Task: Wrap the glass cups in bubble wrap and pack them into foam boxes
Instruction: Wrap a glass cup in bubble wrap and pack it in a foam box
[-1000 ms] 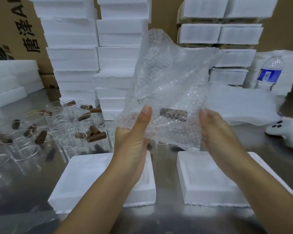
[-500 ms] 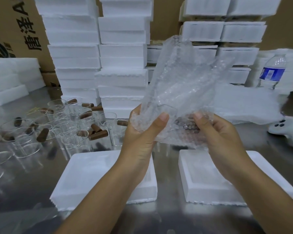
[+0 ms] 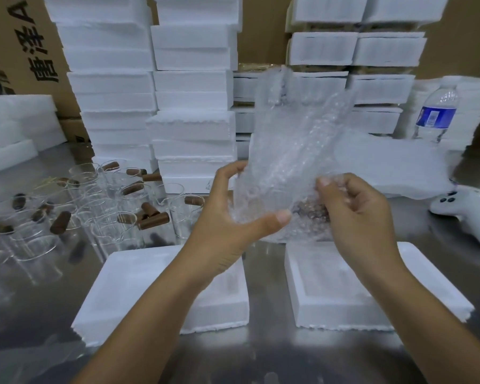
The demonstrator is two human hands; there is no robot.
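A clear bubble wrap sheet [image 3: 294,151] stands up between my hands, curled around a glass cup with a brown stopper [image 3: 311,213] that shows faintly through it. My left hand [image 3: 233,217] grips the bundle from the left, thumb across its front. My right hand [image 3: 355,214] pinches the wrap's right side with its fingertips. Below them lie two open white foam boxes: the left foam box [image 3: 139,289] and the right foam box [image 3: 327,295]. A cluster of bare glass cups [image 3: 100,212] with brown stoppers stands at the left on the steel table.
Tall stacks of white foam boxes [image 3: 194,106] rise behind. A pile of foam sheets [image 3: 394,164] lies at the right, with a water bottle [image 3: 435,115] behind it and a white controller [image 3: 466,214] beside it. Cardboard cartons [image 3: 25,51] stand at the back left.
The flat sheet has been rolled inward around the cup. Both hands have closed toward each other and the wrap's top has narrowed into a loose tube.
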